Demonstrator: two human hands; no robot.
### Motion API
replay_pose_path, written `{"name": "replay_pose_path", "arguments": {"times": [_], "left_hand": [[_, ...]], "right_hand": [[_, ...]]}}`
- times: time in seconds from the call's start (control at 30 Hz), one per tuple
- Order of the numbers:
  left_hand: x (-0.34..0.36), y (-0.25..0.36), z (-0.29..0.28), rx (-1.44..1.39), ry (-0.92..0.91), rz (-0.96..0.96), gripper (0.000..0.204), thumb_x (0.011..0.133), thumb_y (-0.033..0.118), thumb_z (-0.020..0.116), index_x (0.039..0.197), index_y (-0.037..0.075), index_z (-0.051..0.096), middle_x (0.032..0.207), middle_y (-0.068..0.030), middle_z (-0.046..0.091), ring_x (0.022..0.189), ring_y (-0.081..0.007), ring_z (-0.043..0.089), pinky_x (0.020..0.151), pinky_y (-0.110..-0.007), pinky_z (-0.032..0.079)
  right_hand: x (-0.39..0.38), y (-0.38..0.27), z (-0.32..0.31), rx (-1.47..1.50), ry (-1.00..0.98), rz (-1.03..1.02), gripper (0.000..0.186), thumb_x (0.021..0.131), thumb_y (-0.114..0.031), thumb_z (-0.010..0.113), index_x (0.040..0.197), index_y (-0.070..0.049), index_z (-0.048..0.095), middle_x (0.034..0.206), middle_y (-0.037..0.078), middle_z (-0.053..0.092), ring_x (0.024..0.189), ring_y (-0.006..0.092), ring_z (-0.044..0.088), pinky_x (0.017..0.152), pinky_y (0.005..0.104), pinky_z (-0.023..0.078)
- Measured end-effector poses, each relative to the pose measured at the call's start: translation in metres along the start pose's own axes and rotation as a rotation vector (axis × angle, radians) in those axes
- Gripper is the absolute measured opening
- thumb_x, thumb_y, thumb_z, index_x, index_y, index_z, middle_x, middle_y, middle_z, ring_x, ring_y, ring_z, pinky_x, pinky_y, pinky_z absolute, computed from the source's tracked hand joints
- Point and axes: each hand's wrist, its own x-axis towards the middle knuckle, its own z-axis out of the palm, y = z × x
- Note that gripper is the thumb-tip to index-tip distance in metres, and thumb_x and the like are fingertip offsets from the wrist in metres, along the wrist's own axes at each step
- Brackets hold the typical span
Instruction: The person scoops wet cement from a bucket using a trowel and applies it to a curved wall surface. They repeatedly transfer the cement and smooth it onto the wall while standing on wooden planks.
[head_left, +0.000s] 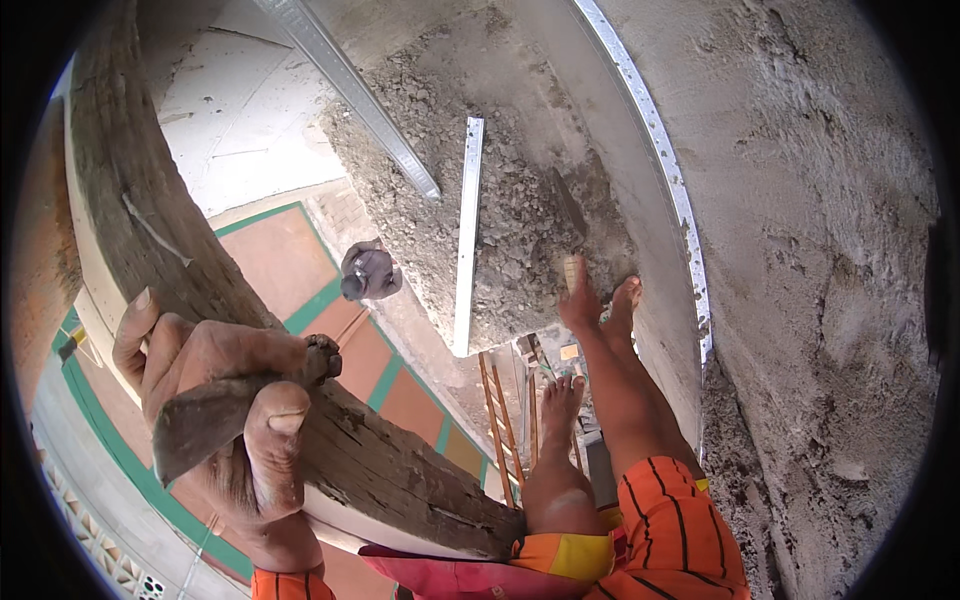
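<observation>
My left hand (225, 440) is closed around a flat grey leaf-shaped piece (205, 425), pinched between thumb and fingers over the rough wooden beam (390, 460). A small dark lump (322, 357) shows by its knuckles; whether it belongs to the same piece I cannot tell. Stretched down and forward, my right hand (579, 300) grips a trowel by its pale wooden handle (572, 272). The dark trowel blade (567, 205) lies against grey mortar (510, 220) heaped on the platform. My bare feet show beside and behind my right forearm.
A metal strip (468, 235) lies across the mortar, and a metal channel (350, 95) slants in from above. A perforated metal edging (665, 150) runs along the rough wall (820, 250) at right. Far below are another person (370, 272), a ladder (500, 420) and tiled ground.
</observation>
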Motion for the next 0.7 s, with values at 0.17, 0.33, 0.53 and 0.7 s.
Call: {"name": "replay_pose_path", "arguments": {"times": [0.17,0.33,0.53,0.7], "left_hand": [[0.007,-0.018,-0.016,-0.056,-0.076,0.243,0.031,0.087,0.037,0.065,0.080,0.007,0.068,0.072,-0.0073,0.065,0.070,-0.0246,0.056,0.099,-0.041,0.036],[-0.008,-0.033,-0.016,-0.326,0.086,0.188,0.044,0.096,0.042,0.052,0.103,0.000,0.066,0.093,-0.0231,0.066,0.106,-0.0415,0.054,0.098,-0.044,0.040],[-0.067,-0.038,-0.036,-1.929,0.509,-0.353,0.031,0.102,0.035,0.045,0.089,0.008,0.051,0.074,-0.0091,0.057,0.071,-0.0245,0.059,0.075,-0.040,0.051],[-0.122,-0.141,-0.101,-2.184,0.660,-0.873,0.021,0.099,0.022,0.042,0.083,0.009,0.044,0.072,-0.0065,0.048,0.068,-0.0221,0.056,0.075,-0.046,0.054]], "right_hand": [[-0.055,-0.016,-0.067,-0.216,0.112,-0.056,0.085,0.074,-0.016,0.069,0.149,-0.015,0.028,0.131,0.025,0.054,0.113,0.0411,0.057,0.098,0.0457,0.044],[-0.115,-0.078,-0.158,0.465,-0.196,-0.030,0.041,0.080,-0.021,0.065,0.116,-0.005,0.053,0.095,0.014,0.062,0.076,0.0244,0.062,0.065,0.0375,0.050],[-0.245,-0.213,-0.271,1.266,-0.303,-0.083,0.019,0.085,-0.016,0.060,0.101,-0.009,0.054,0.078,0.004,0.054,0.061,0.0154,0.054,0.054,0.0285,0.045],[-0.317,-0.252,-0.272,1.301,-0.189,-0.263,0.019,0.086,-0.024,0.062,0.098,-0.012,0.054,0.078,0.000,0.057,0.063,0.0122,0.057,0.054,0.0267,0.045]]}}
